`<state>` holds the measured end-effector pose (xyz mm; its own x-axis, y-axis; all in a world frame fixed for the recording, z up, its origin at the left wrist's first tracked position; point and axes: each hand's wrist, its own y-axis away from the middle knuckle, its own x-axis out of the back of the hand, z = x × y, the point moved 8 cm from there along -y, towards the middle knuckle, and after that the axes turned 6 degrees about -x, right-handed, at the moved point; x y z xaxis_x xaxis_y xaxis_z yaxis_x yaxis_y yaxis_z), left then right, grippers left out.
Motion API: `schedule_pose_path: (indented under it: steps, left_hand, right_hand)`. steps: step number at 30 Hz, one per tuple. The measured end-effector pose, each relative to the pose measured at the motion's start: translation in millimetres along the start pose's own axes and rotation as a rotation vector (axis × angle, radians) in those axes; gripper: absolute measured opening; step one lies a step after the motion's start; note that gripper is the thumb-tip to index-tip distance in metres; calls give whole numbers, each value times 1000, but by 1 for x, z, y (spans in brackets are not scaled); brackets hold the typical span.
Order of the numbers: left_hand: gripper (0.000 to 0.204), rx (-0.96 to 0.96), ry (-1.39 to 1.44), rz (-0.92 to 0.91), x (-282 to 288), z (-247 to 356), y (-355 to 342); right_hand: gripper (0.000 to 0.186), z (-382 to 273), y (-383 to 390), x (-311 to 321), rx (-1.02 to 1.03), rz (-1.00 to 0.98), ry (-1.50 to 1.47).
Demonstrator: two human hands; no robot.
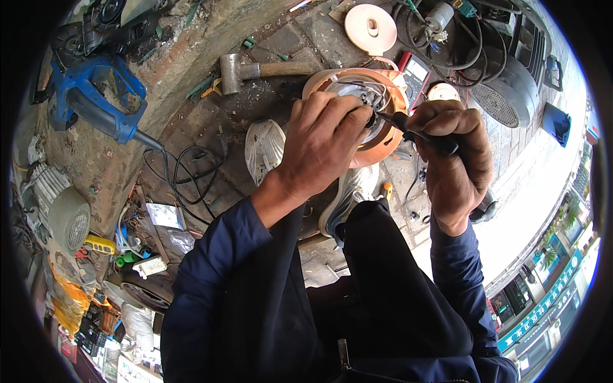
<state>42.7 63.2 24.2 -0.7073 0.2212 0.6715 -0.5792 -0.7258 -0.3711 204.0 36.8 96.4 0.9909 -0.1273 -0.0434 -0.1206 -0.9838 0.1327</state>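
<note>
A round orange housing point(394, 142) sits on the paving in front of me, open at the top, with thin white wires point(382, 90) and dark small parts inside. My left hand point(319, 147) reaches over its near left side. Thumb and fingers are closed together at a dark part there, and what they pinch is too small to name. In my right fist point(456, 153) is a screwdriver point(400, 120) with a dark handle. Its shaft points left into the housing, and the tip meets the parts beside my left fingertips.
Beyond lie a wooden-handled hammer point(231, 74), a pale orange cover point(370, 38) and a red-edged multimeter point(416, 78). Right of these stands a grey motor point(506, 92) among cables. A blue power tool point(102, 96) rests on the left ledge, its cord trailing down. My shoes point(264, 148) flank the housing.
</note>
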Motion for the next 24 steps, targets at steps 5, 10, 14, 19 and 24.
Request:
schedule_pose_path:
  steps: [5, 10, 14, 19, 24]
  left_hand:
    - [42, -5, 4, 11, -2, -2, -1]
    - [42, -13, -8, 18, -1, -2, -1]
    - [42, -9, -8, 16, -1, -2, -2]
    - [42, -6, -13, 11, -1, -1, -2]
    - [43, -10, -9, 16, -1, -2, -2]
  right_hand:
    - [24, 2, -3, -1, 11, -15, -6]
    - [28, 3, -3, 1, 7, 13, 54]
    - [28, -1, -3, 0, 11, -3, 31]
    - [31, 2, -5, -3, 27, -13, 23]
    - [29, 0, -5, -2, 30, -16, 60]
